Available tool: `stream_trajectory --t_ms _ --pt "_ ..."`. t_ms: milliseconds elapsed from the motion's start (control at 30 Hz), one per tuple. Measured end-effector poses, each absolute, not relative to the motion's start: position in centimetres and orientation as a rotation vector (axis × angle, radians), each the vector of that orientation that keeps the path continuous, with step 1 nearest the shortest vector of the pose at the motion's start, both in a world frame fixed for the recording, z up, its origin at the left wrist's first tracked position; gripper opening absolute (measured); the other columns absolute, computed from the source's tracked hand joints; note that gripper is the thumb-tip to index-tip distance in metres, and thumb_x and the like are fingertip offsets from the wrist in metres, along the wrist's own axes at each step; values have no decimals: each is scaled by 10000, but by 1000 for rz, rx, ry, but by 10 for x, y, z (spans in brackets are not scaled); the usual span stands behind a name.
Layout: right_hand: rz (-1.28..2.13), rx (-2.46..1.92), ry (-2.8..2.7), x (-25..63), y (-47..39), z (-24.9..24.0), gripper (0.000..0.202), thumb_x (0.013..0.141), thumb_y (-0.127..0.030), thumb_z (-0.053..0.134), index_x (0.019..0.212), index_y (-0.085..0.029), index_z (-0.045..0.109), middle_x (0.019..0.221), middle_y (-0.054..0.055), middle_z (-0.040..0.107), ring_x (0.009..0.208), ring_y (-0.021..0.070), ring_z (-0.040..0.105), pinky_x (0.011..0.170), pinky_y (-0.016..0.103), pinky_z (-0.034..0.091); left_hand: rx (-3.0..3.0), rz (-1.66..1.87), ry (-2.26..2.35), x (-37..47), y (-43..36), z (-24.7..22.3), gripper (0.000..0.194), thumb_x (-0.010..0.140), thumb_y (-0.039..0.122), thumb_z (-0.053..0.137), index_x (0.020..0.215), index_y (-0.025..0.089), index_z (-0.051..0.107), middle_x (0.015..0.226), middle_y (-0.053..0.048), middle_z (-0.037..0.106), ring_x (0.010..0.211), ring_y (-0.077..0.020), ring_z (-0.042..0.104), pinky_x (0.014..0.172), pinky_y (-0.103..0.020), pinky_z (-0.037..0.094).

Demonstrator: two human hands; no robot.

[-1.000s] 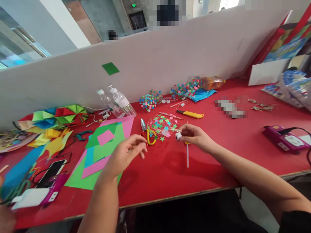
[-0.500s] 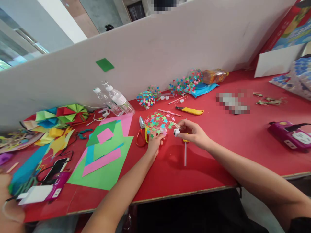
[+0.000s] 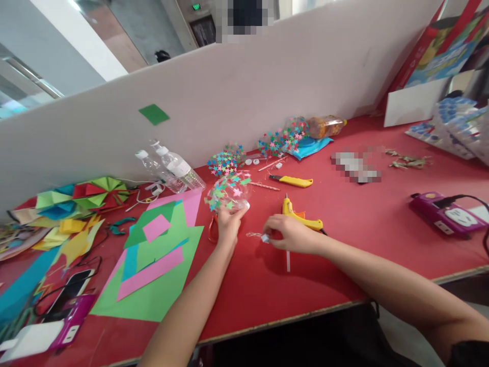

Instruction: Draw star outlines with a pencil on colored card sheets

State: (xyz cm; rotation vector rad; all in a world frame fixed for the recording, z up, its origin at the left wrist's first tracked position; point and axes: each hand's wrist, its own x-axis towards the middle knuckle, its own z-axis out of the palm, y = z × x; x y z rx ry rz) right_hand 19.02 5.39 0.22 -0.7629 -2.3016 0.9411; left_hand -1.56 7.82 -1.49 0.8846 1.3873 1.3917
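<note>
My left hand (image 3: pixel 228 224) is closed on a clear ball covered with coloured stars (image 3: pixel 228 192), holding it by the lower part near a white spot. Between the fingers of my right hand (image 3: pixel 282 232) is a small white box (image 3: pixel 265 238), with a thin loop of fine wire (image 3: pixel 253 234) trailing to its left. The box is low over the red table, apart from the ball. A yellow glue gun (image 3: pixel 303 219) lies just behind my right hand, and a pale stick (image 3: pixel 288 261) shows below it. Red-handled scissors (image 3: pixel 212 229) are partly hidden behind my left hand.
A yellow box cutter (image 3: pixel 292 181) lies farther back. More star-covered balls (image 3: pixel 222 163) stand along the partition, near clear plastic bottles (image 3: pixel 179 168). Coloured paper sheets (image 3: pixel 153 285) spread out on the left. A purple power strip (image 3: pixel 439 214) sits at the right.
My right hand has moved down and away from the ball with the white box, uncovering the glue gun. My left hand has turned the ball and shifted it left.
</note>
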Motion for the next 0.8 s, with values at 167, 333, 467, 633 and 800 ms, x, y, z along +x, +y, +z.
stream_trajectory --t_ms 167,333,467,633,800 --pt "606 -977 -2330 180 65 -24 170 833 -153 594 992 -167 654 908 87 683 888 244 607 870 423 438 875 1651 1129 -21 89 37 406 532 172 839 873 190 621 873 27 680 884 -122 645 888 -248 482" --pt "507 -1020 -2334 182 69 -17 159 853 -264 635 1000 -215 668 953 115 699 927 288 626 890 471 447 810 1524 889 -9 91 75 221 593 228 755 751 174 610 863 -25 694 933 -165 663 910 -311 497" --pt "791 -1005 -2063 183 77 36 229 893 -332 592 1035 -166 662 1022 113 696 938 241 639 850 409 492 837 1344 767 -1 81 87 143 639 227 697 746 173 619 931 -72 701 999 -226 655 906 -378 508" --pt "1405 -662 -1856 167 95 83 315 859 -445 657 1040 -193 713 1045 59 718 997 196 643 892 339 491 902 1202 713 -6 73 89 81 654 236 668 708 179 647 835 -56 678 894 -215 632 820 -356 507" --pt "1800 -527 -1569 156 105 68 322 771 -423 761 966 -167 745 1000 69 726 950 167 658 862 303 519 948 1146 686 -12 75 82 34 618 217 635 640 192 633 657 -14 583 691 -164 547 660 -315 457"
